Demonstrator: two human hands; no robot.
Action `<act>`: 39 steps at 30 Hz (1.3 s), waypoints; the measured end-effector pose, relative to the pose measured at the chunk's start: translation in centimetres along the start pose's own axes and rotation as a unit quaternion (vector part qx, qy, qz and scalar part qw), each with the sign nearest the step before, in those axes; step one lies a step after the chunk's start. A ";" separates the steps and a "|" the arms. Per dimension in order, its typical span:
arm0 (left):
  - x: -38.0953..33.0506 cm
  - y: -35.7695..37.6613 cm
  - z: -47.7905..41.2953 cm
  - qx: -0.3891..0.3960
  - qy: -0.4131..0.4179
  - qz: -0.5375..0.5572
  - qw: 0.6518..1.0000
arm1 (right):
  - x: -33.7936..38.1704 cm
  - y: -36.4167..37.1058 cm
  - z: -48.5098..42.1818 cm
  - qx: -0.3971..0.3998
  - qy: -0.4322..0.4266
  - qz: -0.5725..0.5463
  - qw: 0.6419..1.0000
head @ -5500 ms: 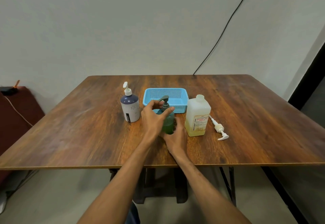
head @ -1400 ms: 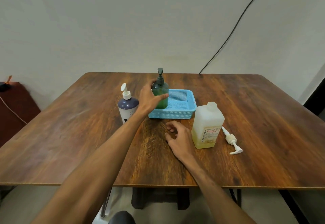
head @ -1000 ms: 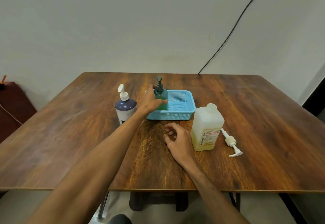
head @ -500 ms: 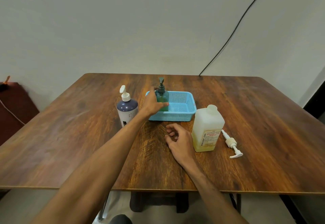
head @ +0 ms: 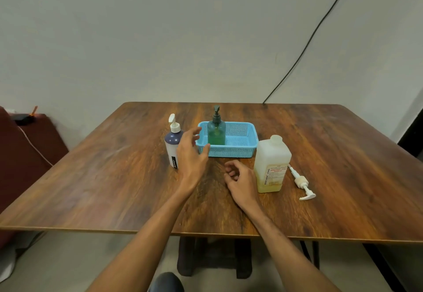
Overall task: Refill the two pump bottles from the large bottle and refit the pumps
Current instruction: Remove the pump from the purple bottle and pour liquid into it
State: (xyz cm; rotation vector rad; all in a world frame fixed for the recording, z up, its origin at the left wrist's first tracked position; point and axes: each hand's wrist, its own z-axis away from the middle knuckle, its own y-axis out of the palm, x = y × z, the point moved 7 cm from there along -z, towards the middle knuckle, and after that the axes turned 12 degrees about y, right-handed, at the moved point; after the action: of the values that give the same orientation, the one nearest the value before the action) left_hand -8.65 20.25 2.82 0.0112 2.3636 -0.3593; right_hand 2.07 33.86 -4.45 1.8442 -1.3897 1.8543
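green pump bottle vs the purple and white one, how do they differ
The green pump bottle stands inside the blue basket; the purple-and-white pump bottle stands on the table left of it. The green one is see-through with a dark pump; the other is opaque with a white pump. Both are upright, pumps fitted.
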 end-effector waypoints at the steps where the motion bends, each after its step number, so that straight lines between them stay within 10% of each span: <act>1: -0.2 -1.0 0.6 -0.027 0.003 0.000 1.000 | 0.0 -0.1 0.1 -0.001 0.000 -0.001 1.000; 9: 2.2 -6.0 3.1 -0.139 -0.023 -0.049 0.989 | 0.3 -0.1 0.5 -0.012 -0.011 0.021 1.000; 19: 9.4 -3.5 0.8 0.022 -0.142 0.000 0.990 | -0.2 0.1 0.1 -0.013 -0.012 0.016 1.000; 39: 2.8 -1.2 3.2 0.057 -0.092 0.081 0.991 | 0.0 -0.6 0.7 -0.021 -0.010 -0.062 0.998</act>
State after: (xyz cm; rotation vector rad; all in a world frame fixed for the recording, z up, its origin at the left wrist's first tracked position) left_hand -8.72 18.01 -0.96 0.2138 2.1405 -0.3971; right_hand 2.98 33.70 -4.31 1.8884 -1.2791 1.7388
